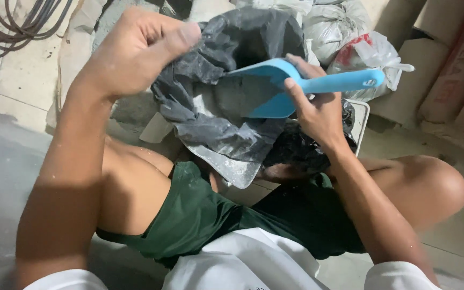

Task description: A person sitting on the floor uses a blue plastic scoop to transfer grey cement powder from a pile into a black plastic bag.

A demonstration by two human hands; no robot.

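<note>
My left hand (135, 51) grips the upper edge of a dark grey plastic bag (226, 113) and holds its mouth open. Inside the bag lies grey powder (232, 99). My right hand (315, 104) holds a light blue plastic scoop (291, 86) by its handle, with the scoop's blade inside the bag's mouth against the powder. The bag rests between my knees, above my green shorts (216, 215).
White tied plastic bags (350, 37) sit behind the dark bag. Cardboard boxes (457, 64) stand at the right. Coiled cables (17, 21) lie on the tiled floor at the top left. A dusty flat tool or tray edge (232, 169) shows under the bag.
</note>
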